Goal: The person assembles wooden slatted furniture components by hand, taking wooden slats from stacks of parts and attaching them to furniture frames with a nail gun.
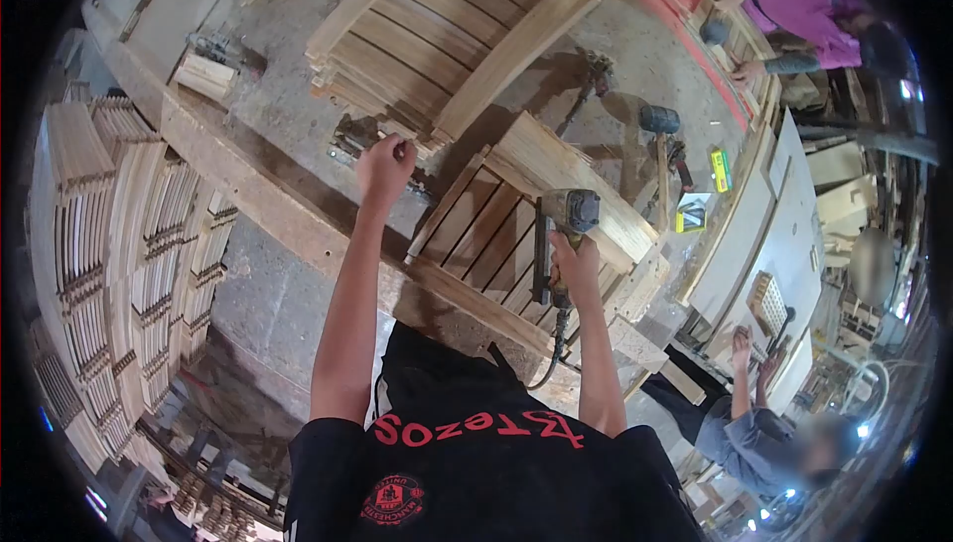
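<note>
My right hand [574,266] grips a nail gun [573,211] with a dark hose [558,334] running down from it. The nail gun is held over a slatted wooden panel [481,229], whose long rail lies along the bench's near edge. My left hand [385,173] is closed, fingers curled, beside a metal clamp [349,140] and the end of a bigger slatted wooden assembly [427,26]. Whatever those fingers may hold is hidden. Thick pale boards [566,180] lie at the panel's far side.
A black-headed mallet [659,121] and small yellow boxes [720,171] lie at the right of the workbench [288,229]. Stacked slatted wooden parts [129,244] stand at left. A person in purple [809,1] works at far right, another in grey [740,443] at lower right.
</note>
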Demonstrator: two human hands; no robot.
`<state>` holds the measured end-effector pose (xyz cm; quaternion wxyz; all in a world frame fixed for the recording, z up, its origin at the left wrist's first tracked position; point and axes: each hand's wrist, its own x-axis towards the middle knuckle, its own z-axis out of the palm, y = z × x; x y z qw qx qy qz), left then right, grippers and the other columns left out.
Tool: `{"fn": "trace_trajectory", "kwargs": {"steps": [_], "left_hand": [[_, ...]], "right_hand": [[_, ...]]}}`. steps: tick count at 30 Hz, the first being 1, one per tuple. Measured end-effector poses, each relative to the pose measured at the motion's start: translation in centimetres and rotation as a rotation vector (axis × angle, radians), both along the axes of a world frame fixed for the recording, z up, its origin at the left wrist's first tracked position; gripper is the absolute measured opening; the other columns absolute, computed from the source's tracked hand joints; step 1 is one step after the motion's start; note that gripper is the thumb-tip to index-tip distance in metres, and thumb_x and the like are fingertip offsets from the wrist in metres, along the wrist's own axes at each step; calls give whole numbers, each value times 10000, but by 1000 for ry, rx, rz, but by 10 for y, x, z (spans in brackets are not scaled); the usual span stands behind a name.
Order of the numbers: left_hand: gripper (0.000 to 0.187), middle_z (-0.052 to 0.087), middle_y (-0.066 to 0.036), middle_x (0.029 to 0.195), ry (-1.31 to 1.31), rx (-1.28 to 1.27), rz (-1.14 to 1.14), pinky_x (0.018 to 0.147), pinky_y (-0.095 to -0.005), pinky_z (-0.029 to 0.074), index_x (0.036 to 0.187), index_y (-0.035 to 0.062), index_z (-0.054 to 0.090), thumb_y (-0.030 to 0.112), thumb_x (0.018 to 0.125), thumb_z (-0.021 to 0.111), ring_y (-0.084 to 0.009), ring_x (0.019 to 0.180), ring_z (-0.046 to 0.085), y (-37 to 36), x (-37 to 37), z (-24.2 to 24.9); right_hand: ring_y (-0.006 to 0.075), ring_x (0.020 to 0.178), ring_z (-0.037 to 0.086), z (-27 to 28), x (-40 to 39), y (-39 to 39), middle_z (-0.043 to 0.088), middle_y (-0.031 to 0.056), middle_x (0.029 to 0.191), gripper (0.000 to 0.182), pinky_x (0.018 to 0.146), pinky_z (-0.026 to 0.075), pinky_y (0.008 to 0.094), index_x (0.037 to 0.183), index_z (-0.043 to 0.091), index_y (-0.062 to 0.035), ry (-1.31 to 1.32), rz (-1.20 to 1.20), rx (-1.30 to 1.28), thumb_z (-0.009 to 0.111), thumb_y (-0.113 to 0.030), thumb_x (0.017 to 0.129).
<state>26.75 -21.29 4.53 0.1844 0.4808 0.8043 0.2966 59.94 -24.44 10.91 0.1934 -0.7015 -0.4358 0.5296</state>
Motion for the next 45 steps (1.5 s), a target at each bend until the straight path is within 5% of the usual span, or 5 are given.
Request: {"fn": "trace_trajectory", "kwargs": {"steps": [19, 29, 36, 39, 45], "left_hand": [[207, 628, -123, 630, -50, -14, -4, 560, -410, 497, 782, 65, 664, 268, 815, 645, -311, 596, 632, -2, -1, 1], [193, 632, -134, 617, -72, 16, -45, 587, -448, 505, 781, 87, 675, 278, 778, 655, -336, 627, 642, -3, -3, 6], [233, 643, -106, 614, 110, -272, -317, 608, -409, 535, 760, 95, 700, 318, 792, 640, -297, 621, 654, 2, -9, 17], [223, 640, -112, 605, -30, -74, -180, 592, -407, 532, 765, 98, 705, 310, 791, 640, -301, 609, 650, -2, -8, 4], [214, 626, -124, 592, -80, 11, -110, 545, -412, 501, 775, 93, 693, 298, 801, 636, -317, 576, 633, -2, -6, 7]], "right_hand": [[131, 416, 472, 3, -47, 29, 484, 29, 585, 345, 370, 410, 294, 961, 525, -56, 252, -106, -236, 627, -374, 874], [119, 417, 468, 3, -55, 14, 487, 22, 566, 304, 385, 387, 284, 918, 529, -14, 206, -5, -176, 642, -293, 878], [258, 504, 608, 16, -57, -91, 550, 130, 522, 207, 489, 478, 359, 822, 652, 19, -136, 729, 111, 675, -178, 762], [397, 681, 649, 16, -83, -114, 643, 210, 695, 551, 598, 510, 458, 1174, 569, 9, -340, 926, 4, 719, -193, 683], [404, 829, 648, 16, -113, -120, 660, 228, 853, 761, 720, 523, 483, 1343, 408, -9, -311, 915, -57, 731, -208, 683]]}}
